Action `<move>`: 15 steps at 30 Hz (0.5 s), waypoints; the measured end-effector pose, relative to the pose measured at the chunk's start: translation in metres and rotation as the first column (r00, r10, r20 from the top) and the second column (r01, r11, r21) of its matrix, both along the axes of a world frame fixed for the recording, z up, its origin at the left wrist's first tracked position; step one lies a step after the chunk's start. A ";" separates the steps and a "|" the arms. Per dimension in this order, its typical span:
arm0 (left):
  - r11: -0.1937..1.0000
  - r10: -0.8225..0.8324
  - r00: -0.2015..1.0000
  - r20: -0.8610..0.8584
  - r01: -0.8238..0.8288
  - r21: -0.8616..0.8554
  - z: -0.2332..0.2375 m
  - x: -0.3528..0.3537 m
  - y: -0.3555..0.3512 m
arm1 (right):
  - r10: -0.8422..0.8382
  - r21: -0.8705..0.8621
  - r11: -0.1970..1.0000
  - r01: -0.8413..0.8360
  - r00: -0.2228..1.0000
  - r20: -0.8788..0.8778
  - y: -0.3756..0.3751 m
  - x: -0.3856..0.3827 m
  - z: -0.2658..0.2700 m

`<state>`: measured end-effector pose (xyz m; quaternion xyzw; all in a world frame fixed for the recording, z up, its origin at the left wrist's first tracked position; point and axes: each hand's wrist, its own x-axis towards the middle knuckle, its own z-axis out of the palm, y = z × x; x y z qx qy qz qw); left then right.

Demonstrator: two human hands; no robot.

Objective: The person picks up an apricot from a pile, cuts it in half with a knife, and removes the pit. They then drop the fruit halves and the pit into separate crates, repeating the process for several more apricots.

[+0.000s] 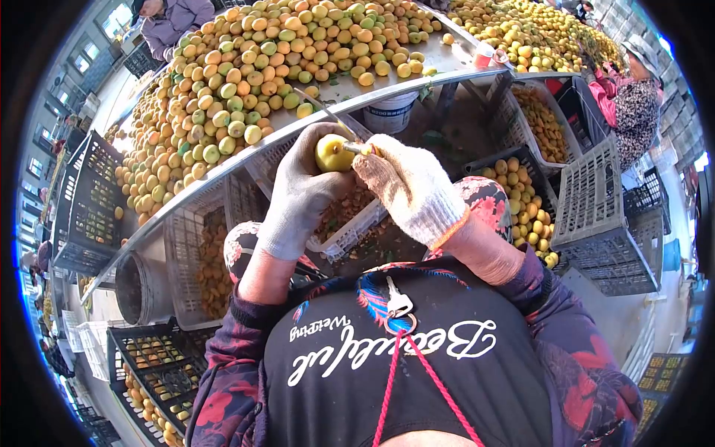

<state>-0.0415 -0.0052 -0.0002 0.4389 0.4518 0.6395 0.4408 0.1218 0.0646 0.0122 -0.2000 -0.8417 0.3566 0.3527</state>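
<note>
Up at the table edge, my left hand (302, 190) in a grey glove has its fingers wrapped round a yellow-green apricot (333, 153). My right hand (411, 188) wears a white knit glove with orange-brown stains and pinches a small metal-tipped tool (357, 147). That tool's metal part is right at the apricot's side. Most of its handle is hidden inside the right glove. A thin strip (325, 112) slants up and left from the right fingertips, over the table's rim.
Apricots (253, 82) are heaped on the metal-edged table (439, 78). Below stand crates of apricots (521, 201), a white crate (350, 235), a bucket (391, 112) and a grey bucket (141, 287). A stacked crate (596, 194) rises at right. Two people (175, 22) (629, 97) are nearby.
</note>
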 end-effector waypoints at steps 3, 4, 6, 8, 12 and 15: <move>0.995 0.065 0.973 -0.224 -0.081 -0.066 0.005 -0.002 -0.002 | 0.027 -0.059 0.998 -0.030 0.999 -0.041 0.000 -0.003 -0.005; 0.994 0.070 0.972 -0.222 -0.086 -0.066 0.006 -0.002 -0.004 | 0.052 -0.109 0.992 -0.058 0.997 -0.058 -0.001 -0.003 -0.005; 0.989 0.067 0.971 -0.231 -0.096 -0.116 0.009 -0.001 -0.005 | 0.052 -0.080 0.995 -0.056 0.997 -0.054 0.000 -0.004 -0.003; 0.992 0.082 0.971 -0.224 -0.101 -0.075 0.006 -0.002 -0.004 | 0.042 -0.050 0.998 -0.045 0.998 -0.052 0.000 -0.004 0.001; 0.985 0.143 0.924 -0.355 -0.166 -0.037 0.012 -0.001 -0.005 | 0.044 -0.137 0.990 -0.043 0.999 0.007 -0.003 -0.005 0.006; 0.979 0.161 0.888 -0.430 -0.198 -0.042 0.016 0.002 -0.007 | 0.034 -0.102 0.994 -0.032 0.999 0.020 -0.001 -0.005 0.000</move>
